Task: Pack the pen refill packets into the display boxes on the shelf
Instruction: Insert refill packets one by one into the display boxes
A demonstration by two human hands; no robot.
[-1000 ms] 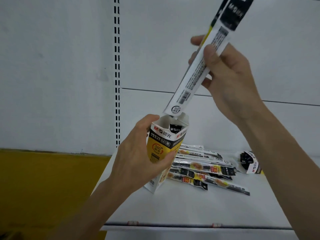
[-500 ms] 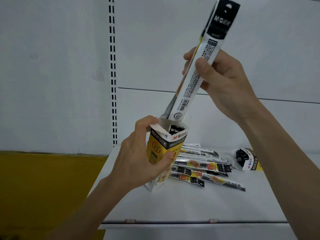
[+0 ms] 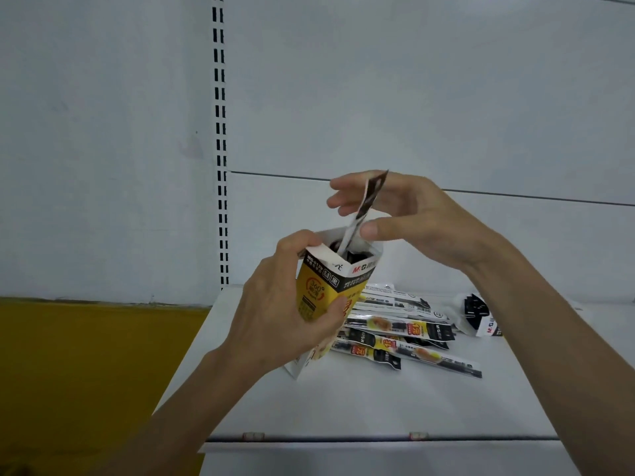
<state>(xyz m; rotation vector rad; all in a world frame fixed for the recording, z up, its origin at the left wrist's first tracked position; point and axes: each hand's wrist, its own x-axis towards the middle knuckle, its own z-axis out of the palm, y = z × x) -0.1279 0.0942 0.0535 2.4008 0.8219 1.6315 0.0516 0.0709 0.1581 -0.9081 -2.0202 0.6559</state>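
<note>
On the white shelf [image 3: 343,400], the left hand [image 3: 275,324] wraps the tilted yellow display box [image 3: 319,297]. Above that grip, the right hand [image 3: 422,221] spreads loose, near-straight fingers either side of one pen refill packet [image 3: 369,197], clamping nothing; the packet stands mostly sunk in the box's mouth among dark packet tops. So the filling is partway done, I judge. Right of the gripped box lie at least five loose packets [image 3: 405,329], overlapping and left to pack. Beyond them lies a second box [image 3: 477,314].
</note>
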